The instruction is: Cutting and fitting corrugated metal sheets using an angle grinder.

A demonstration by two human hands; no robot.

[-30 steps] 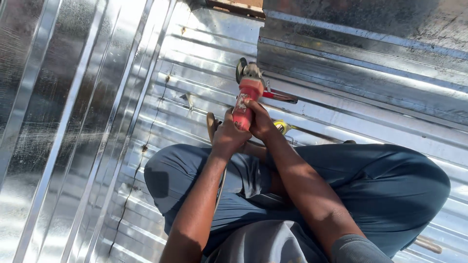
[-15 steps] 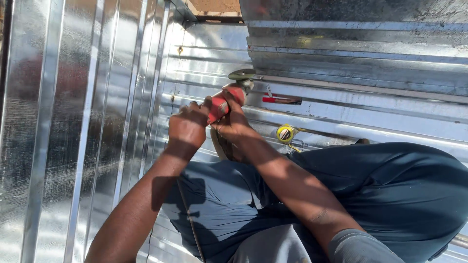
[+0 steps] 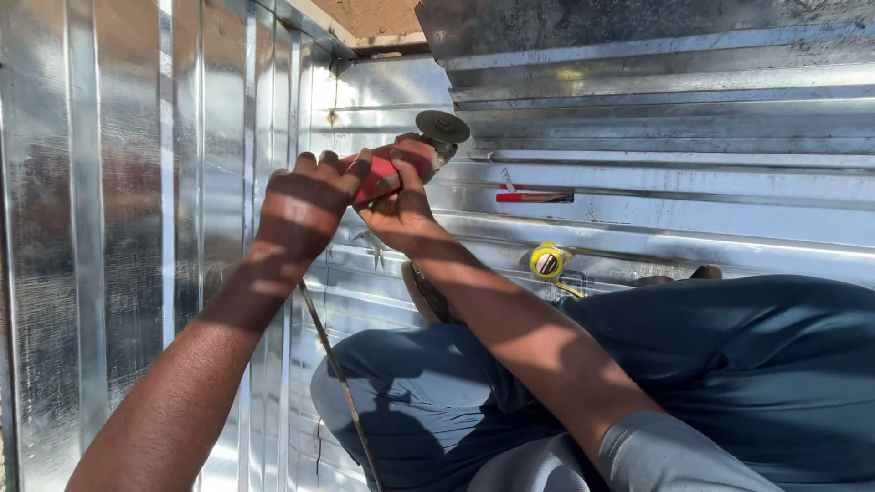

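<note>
Hands first: our left hand [image 3: 305, 205] wraps over the rear of a red angle grinder [image 3: 387, 173], fingers curled tight on the body, and our right hand [image 3: 396, 205] grips the same tool from below and beside it, thumb and fingers closed round the red housing. Both hands touch each other there. The grinder's dark disc [image 3: 442, 126] sticks out past the fingers, up toward the far edge of the corrugated metal sheeting [image 3: 684, 191]; we cannot tell whether the disc touches the sheet. A dark cord [image 3: 337, 374] runs from under the left hand down across our lap.

We see no container here, nothing that holds other things.

On the sheeting, well apart from the grinder, lies a red-handled tool [image 3: 533, 196], resting in a trough between ribs; its working end is too small to make out. Nearer our knee sits a yellow tape measure [image 3: 547, 261], with a short bit of blade out.

Much of the grinder is hidden under our fingers, so its switch and guard do not show. A small metal object [image 3: 374, 246] below the right wrist is unclear. Our dark blue trousers [image 3: 729, 364] cover the near part of the sheeting, and a shoe sole [image 3: 428, 292] peeps from behind the right forearm.
</note>
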